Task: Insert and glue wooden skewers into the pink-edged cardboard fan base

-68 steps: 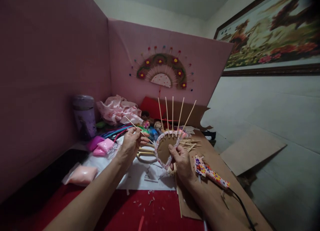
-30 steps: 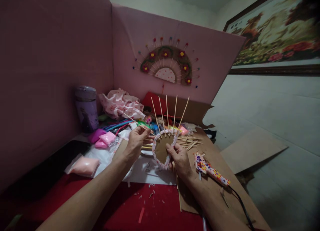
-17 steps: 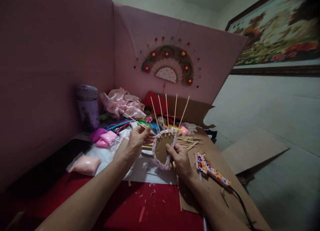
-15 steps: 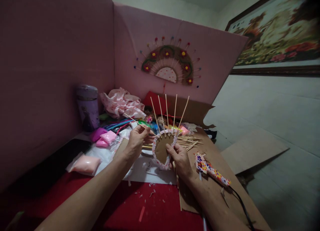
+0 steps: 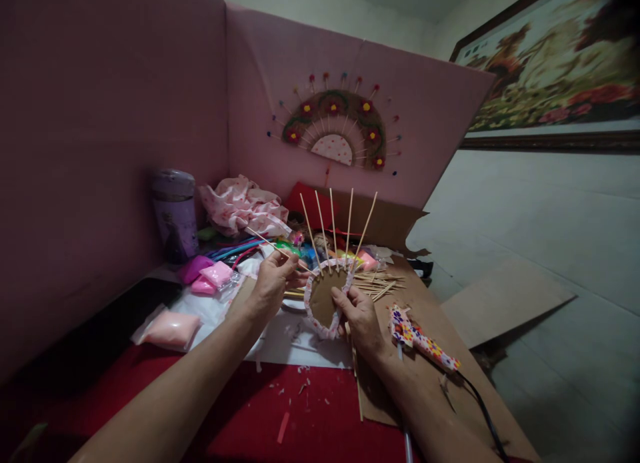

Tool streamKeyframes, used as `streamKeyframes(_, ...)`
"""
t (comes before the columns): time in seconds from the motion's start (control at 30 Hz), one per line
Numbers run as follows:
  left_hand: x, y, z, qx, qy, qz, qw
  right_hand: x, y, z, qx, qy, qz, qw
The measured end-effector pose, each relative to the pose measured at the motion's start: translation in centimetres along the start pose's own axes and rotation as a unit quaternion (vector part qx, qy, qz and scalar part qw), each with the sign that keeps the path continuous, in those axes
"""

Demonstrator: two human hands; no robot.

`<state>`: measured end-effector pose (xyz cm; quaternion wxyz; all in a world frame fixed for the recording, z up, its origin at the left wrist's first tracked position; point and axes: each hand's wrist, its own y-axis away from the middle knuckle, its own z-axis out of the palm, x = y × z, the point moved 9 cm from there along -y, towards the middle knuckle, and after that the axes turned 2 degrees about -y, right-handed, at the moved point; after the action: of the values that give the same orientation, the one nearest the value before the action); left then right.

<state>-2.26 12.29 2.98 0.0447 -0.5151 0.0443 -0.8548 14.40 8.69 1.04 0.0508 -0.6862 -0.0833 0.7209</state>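
My right hand (image 5: 359, 311) grips the lower right edge of a round cardboard disc (image 5: 323, 301), thumb on its brown face. Pink-and-white cloth wraps the disc's rim, and several thin wooden sticks (image 5: 334, 231) fan upward from its top edge. Between the thumb and fingers of my left hand (image 5: 276, 277) is another wooden stick (image 5: 267, 241), slanting down to the right. Its lower end meets the disc's upper left rim; whether it is fixed there I cannot tell. Behind my right hand lies a pile of loose sticks (image 5: 383, 286).
A flower-patterned glue gun (image 5: 420, 339) with a black cord rests on cardboard at the right. Pink clay packets (image 5: 170, 329) and a purple tumbler (image 5: 175, 216) stand left, beside crumpled cloth (image 5: 245, 206). A decorated half-round fan (image 5: 334, 126) is on the pink board behind.
Almost nothing differs. Both hands keep the same hold on the stick and the disc, and the whole view has shifted very slightly.
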Motion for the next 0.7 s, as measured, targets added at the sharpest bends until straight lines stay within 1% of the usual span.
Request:
streamKeyframes(0.17, 0.0, 0.1, 0.3, -0.015, 0.002, -0.005, 1.0, 0.0, 0.0, -0.1, 0.0, -0.008, -0.01, 1.0)
streamKeyframes(0.4, 0.0, 0.2, 0.5, -0.031, -0.004, -0.011, 0.999, 0.1, 0.1, -0.1, -0.007, -0.002, -0.003, 1.0)
streamKeyframes(0.57, 0.2, 0.4, 1.0, -0.056, -0.013, -0.004, 0.998, 0.1, 0.1, -0.1, -0.001, -0.003, -0.002, 1.0)
streamKeyframes(0.7, 0.3, 0.6, 1.1, -0.052, -0.011, -0.002, 0.999, -0.1, 0.1, 0.0, 0.002, 0.004, -0.007, 1.0)
